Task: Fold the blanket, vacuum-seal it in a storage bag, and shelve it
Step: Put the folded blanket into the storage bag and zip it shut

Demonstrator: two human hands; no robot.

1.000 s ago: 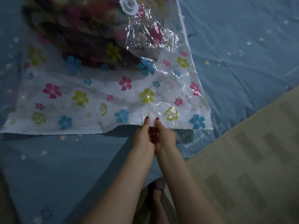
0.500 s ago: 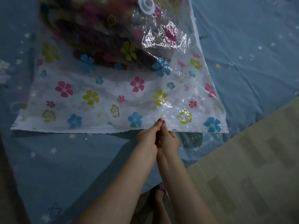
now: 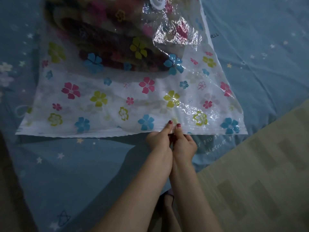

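**Pinching the Bag Shut, Midway Along Its Mouth**

Spread wide across a blue star-print bedsheet (image 3: 260, 52): a clear flower-print storage bag (image 3: 100, 99), its near edge running almost the full width of the view. Bulging at the far end of the bag, under the plastic: the folded blanket (image 3: 103, 39), dark and patterned, well back from the mouth. Flat and slack between blanket and mouth, with glints of trapped air toward the right side. Cut off by the top of the view: a round white valve (image 3: 158, 3).

Sealing step in hand, by the look of it. Folding and bagging done; vacuuming and shelving yet to come. Side by side and touching at the near edge: left hand (image 3: 158, 139) and right hand (image 3: 184, 144), each pinching the closure strip (image 3: 83, 132), thumbs on top, fingers curled beneath. Not possible to tell how much of the strip is already closed.

Next move, likely: sliding the pinch outward along the strip with even pressure, both directions, to leave no gap.

Room to work: open sheet to the left of the hands; to the right, the bag's corner close to the bed's edge, with pale wood-pattern floor (image 3: 260, 181) just beyond. Below the forearms, dimly: a foot (image 3: 168, 198) on the floor.
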